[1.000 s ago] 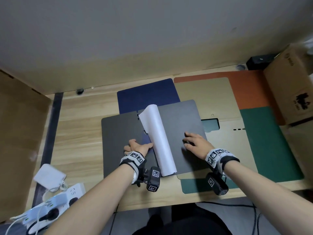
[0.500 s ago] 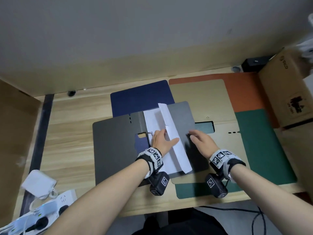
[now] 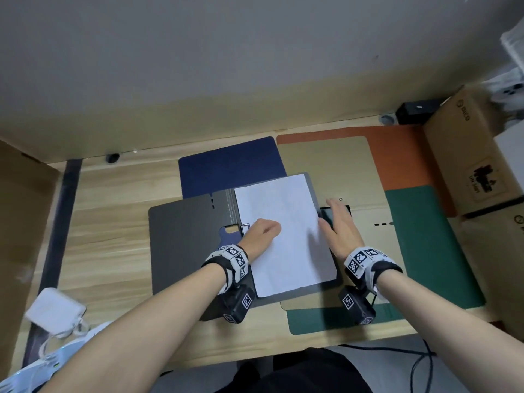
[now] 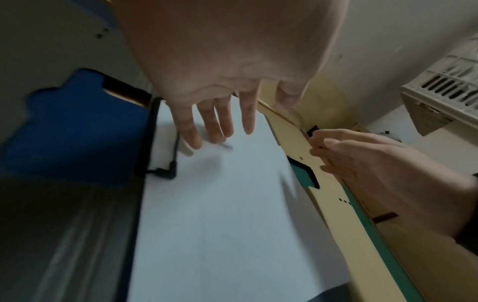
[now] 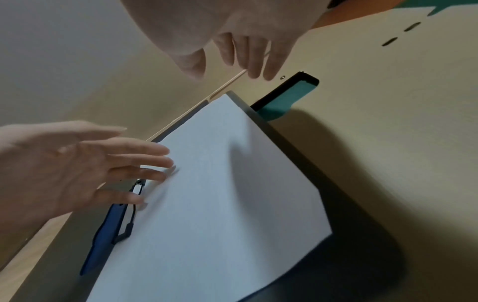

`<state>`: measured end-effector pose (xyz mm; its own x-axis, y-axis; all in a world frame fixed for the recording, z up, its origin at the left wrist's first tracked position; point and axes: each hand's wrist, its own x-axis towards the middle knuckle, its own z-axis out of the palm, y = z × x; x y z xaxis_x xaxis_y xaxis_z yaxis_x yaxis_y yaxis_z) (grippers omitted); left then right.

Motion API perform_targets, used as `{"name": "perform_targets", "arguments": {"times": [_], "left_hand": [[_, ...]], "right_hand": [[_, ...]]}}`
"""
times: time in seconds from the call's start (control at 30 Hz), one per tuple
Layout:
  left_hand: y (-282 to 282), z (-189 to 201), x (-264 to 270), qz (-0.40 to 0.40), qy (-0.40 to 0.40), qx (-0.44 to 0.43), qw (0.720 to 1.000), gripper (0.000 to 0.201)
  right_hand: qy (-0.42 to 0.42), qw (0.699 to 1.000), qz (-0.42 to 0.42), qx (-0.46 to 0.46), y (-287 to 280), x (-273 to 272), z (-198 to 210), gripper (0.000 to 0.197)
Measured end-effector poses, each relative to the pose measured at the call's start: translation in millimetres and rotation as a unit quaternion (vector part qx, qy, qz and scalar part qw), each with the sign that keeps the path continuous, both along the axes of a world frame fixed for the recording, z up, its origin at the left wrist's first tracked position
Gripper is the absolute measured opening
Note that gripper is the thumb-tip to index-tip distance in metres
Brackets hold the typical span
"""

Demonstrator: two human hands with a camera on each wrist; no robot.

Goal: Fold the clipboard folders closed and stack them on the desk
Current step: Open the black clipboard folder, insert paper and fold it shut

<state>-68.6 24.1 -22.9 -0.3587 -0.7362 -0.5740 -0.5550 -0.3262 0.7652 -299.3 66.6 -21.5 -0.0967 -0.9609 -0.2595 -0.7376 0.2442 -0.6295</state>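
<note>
A dark grey clipboard folder (image 3: 184,245) lies open on the desk in front of me. A white sheet (image 3: 283,231) lies flat on its right panel, held at the left by a black wire clip (image 4: 165,173). My left hand (image 3: 262,229) rests on the sheet near the clip, fingers (image 4: 220,122) straight. My right hand (image 3: 337,228) hovers with relaxed fingers (image 5: 245,51) at the folder's right edge, holding nothing. Behind lie a closed blue folder (image 3: 229,165), an open orange folder (image 3: 397,154) with a tan inside, and an open green folder (image 3: 419,245).
Cardboard boxes (image 3: 465,154) stand at the desk's right end, with a small black device (image 3: 416,109) behind them. A white adapter (image 3: 55,312) and a power strip (image 3: 42,361) sit at the lower left. A brown panel (image 3: 25,222) bounds the left side.
The white sheet has swung from upright over the spine down flat onto the right panel. My left hand followed it to the right; my right hand slid off the panel to its right edge.
</note>
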Motion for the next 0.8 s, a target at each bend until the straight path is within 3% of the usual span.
{"name": "perform_targets", "arguments": {"times": [0.07,0.13,0.37,0.57,0.7,0.8], "left_hand": [[3,-1,21,0.061,-0.006,-0.014,0.998,0.026],[6,-4,49,0.12,-0.027,-0.038,0.992,0.027],[32,-6,168,0.238,-0.215,-0.062,0.945,0.033],[67,-10,234,0.292,-0.345,-0.004,0.892,0.054],[76,-18,246,0.37,-0.29,0.053,0.881,0.063],[76,-19,245,0.383,-0.23,0.073,0.892,0.051]], "right_hand": [[0.051,0.998,0.043,0.006,-5,5,0,0.065],[0.083,0.991,0.103,0.017,-7,15,0,0.068],[0.166,0.939,0.298,0.041,-5,76,-17,0.077],[0.244,0.921,0.295,0.076,9,112,-33,0.106],[0.263,0.917,0.286,0.094,8,118,-37,0.118],[0.268,0.917,0.275,0.105,8,123,-37,0.12]]}}
